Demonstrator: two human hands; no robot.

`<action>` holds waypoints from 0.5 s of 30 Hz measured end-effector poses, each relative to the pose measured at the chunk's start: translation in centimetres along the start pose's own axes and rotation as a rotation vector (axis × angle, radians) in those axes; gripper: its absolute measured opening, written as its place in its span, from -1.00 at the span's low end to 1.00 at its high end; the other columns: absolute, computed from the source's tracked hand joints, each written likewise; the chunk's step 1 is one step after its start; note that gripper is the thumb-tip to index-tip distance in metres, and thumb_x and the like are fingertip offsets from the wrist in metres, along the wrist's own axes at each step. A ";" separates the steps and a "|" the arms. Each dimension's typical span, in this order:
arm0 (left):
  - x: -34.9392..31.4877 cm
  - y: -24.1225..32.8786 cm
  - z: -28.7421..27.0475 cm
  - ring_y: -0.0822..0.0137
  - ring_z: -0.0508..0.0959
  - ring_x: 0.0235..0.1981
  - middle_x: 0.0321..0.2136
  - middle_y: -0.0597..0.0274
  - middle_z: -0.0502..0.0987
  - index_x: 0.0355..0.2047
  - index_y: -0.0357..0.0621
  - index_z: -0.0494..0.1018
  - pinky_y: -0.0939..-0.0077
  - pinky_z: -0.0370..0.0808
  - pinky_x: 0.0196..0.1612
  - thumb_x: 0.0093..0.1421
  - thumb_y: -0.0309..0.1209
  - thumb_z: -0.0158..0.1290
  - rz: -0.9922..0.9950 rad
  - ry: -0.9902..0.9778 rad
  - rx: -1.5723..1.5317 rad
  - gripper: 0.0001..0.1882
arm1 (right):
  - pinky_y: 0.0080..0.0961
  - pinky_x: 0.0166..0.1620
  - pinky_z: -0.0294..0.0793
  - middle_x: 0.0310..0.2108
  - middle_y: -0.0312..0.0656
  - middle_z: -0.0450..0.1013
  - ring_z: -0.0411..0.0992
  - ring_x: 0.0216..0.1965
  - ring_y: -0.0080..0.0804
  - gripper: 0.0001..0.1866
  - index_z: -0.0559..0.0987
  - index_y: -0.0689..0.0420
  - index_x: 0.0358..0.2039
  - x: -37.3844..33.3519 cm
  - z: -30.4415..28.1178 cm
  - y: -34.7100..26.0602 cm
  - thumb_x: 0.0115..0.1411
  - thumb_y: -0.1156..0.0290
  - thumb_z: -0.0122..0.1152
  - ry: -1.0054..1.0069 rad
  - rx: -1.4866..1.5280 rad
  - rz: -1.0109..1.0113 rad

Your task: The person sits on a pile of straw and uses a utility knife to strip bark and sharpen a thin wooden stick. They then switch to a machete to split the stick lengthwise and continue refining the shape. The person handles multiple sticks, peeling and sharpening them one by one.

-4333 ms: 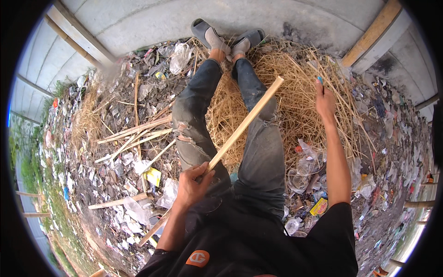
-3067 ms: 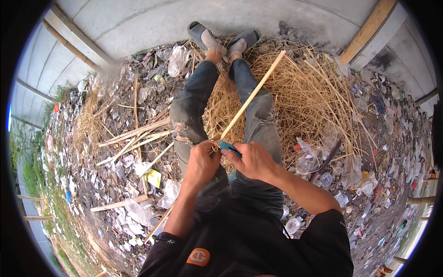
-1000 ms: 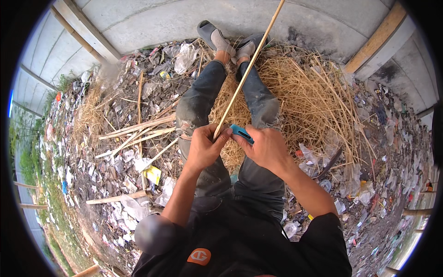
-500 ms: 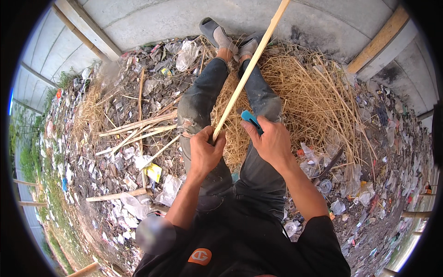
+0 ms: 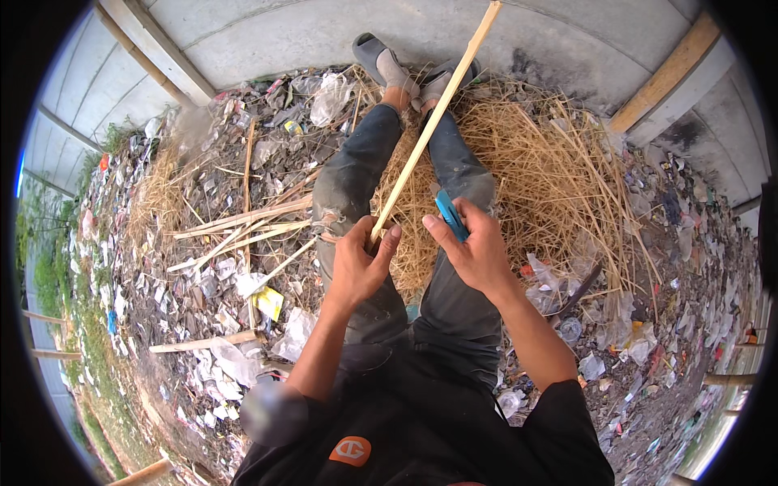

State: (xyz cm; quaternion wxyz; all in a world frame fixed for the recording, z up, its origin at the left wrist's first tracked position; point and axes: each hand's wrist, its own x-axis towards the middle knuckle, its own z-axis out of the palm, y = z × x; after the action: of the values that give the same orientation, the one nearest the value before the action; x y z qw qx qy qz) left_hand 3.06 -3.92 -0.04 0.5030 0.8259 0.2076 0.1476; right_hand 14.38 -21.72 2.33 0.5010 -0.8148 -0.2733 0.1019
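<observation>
My left hand is closed round the lower end of a long, pale bamboo strip. The strip slants up and to the right, over my lower legs, its far end in front of the wall. In my right hand is a blue utility knife, its tip pointing up and slightly left. A short gap lies between the knife and the strip. My right thumb is stretched out toward the strip. Both hands are above my thighs.
Loose straw-like shavings are heaped between and right of my legs. Several split strips lie on the left, near a short bamboo piece. Plastic litter covers the ground all around. A concrete wall stands beyond my feet.
The knife has turned more upright in my right hand and moved slightly right, away from the strip. The strip's far end has come down a little into view. My left thumb has lifted.
</observation>
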 end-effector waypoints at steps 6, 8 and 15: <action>-1.0 -0.7 1.2 0.46 0.32 -0.61 -0.66 0.23 0.37 -0.12 -0.33 0.48 0.43 0.27 -0.50 0.34 -0.15 0.17 0.050 -0.135 -0.025 -0.59 | -0.58 -0.49 0.19 -0.61 -0.46 0.31 0.20 -0.57 -0.72 -0.66 0.62 0.21 -0.32 1.1 1.2 -1.6 0.27 0.15 0.39 0.016 0.294 -0.057; -1.2 -0.1 1.3 0.42 0.35 -0.59 -0.62 0.19 0.40 0.00 -0.32 0.46 0.41 0.31 -0.47 0.35 -0.18 0.16 0.082 -0.152 -0.031 -0.57 | -0.59 -0.48 0.19 -0.61 -0.47 0.32 0.20 -0.57 -0.74 -0.68 0.63 0.22 -0.31 1.3 1.2 -1.0 0.29 0.18 0.38 -0.039 0.282 -0.051; -1.9 -1.9 -0.1 0.25 0.46 -0.55 -0.51 0.09 0.48 0.24 -0.16 0.47 0.36 0.42 -0.40 0.35 -0.42 0.15 0.344 -0.086 0.079 -0.55 | -0.59 -0.45 0.20 -0.60 -0.45 0.36 0.22 -0.55 -0.72 -0.70 0.65 0.25 -0.32 2.3 -0.4 0.5 0.34 0.22 0.32 0.035 0.344 0.031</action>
State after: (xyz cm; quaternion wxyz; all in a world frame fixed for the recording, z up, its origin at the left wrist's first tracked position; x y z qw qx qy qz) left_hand 1.00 -4.01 -1.81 0.4459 0.8739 0.0470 0.1877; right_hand 16.63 -20.98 2.37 0.6362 -0.7228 -0.2302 0.1406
